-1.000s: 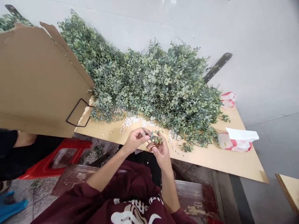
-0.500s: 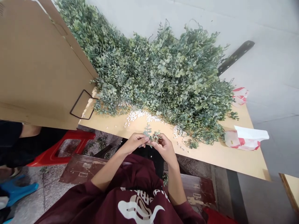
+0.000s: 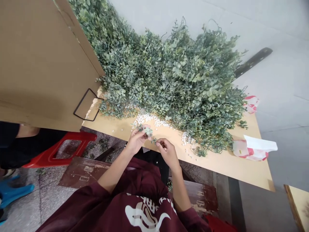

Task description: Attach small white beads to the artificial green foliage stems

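Observation:
My left hand is closed on a small green leafy sprig just over the front edge of the table. Beside it, my right hand pinches the lower end of the sprig, at a small leafy tip. Behind both hands lies a large heap of green leafy stems. Small white pieces are scattered along the front of the heap, some of them close to my left hand.
A big cardboard box stands at the left, with a black wire frame by it. Red-and-white plastic bags lie at the table's right. Below left are a red stool and part of another person.
My hands have moved apart, the left one up and to the left with the sprig. The view has shifted slightly.

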Tool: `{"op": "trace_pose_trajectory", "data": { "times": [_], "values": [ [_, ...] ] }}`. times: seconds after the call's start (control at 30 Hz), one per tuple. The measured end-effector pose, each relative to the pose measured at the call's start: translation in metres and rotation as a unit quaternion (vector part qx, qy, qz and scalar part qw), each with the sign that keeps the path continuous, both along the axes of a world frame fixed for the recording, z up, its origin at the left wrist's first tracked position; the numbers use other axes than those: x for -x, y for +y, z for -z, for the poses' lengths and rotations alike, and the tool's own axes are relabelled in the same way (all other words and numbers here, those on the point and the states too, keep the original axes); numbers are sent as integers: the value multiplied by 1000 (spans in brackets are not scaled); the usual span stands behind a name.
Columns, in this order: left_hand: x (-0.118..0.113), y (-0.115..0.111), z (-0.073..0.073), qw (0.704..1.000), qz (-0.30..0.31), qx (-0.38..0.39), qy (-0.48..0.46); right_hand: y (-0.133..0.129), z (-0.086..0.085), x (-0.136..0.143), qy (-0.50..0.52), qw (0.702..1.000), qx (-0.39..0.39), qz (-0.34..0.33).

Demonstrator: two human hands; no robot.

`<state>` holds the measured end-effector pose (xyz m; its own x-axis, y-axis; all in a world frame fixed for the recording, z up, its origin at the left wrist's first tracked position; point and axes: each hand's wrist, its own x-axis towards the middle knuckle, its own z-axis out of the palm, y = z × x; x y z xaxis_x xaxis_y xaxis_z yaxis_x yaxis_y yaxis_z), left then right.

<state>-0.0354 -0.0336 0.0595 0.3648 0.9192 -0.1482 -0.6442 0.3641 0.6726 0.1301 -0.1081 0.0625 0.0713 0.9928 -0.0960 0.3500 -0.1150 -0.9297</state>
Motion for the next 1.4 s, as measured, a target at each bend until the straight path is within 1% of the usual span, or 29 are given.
{"op": "trace_pose_trajectory", "data": {
  "times": [0.1,0.23,0.33,0.4,0.47,0.53,0.63,0.67,0.73,0.8,0.87,0.93,1.03,1.1,1.2,1.27,1.33,1.4],
  "values": [
    [0,10,5,999,-29,-21,8,12,3,-2,-7,1000,-5,0],
    [-5,20,23,989,-87,-70,97,37,12,-5,-13,999,11,37],
    [-8,20,36,973,-98,-134,163,56,17,-3,-87,996,8,13],
    [-7,19,41,956,-107,-169,214,66,17,0,-151,988,-3,-13],
    [-5,18,40,934,-116,-192,279,73,16,2,-203,978,-10,-36],
    [-2,19,36,909,-113,-223,332,77,15,4,-236,970,-11,-56],
    [2,23,28,882,-109,-277,364,80,14,4,-260,963,0,-67],
    [3,25,27,879,-111,-286,364,81,14,3,-263,962,3,-69],
    [6,28,26,883,-112,-287,353,80,14,0,-256,964,-2,-77],
    [11,30,26,885,-107,-288,350,78,15,-4,-223,971,-4,-89],
    [16,30,26,871,-110,-305,369,75,16,-9,-177,981,13,-85],
    [20,30,24,851,-121,-325,394,72,18,-12,-132,988,41,-62],
    [21,28,19,842,-147,-322,408,72,19,-13,-103,992,56,-43],
    [20,26,16,840,-158,-319,408,74,19,-12,-122,990,35,-55],
    [17,24,14,832,-170,-343,401,77,19,-9,-170,983,5,-66],
    [16,22,15,832,-177,-353,389,78,20,-7,-196,979,-8,-50],
    [14,20,18,837,-175,-348,384,79,20,-6,-211,977,-23,-26],
    [11,18,22,837,-170,-343,390,81,21,-4,-221,975,-34,-17]
  ]
}}
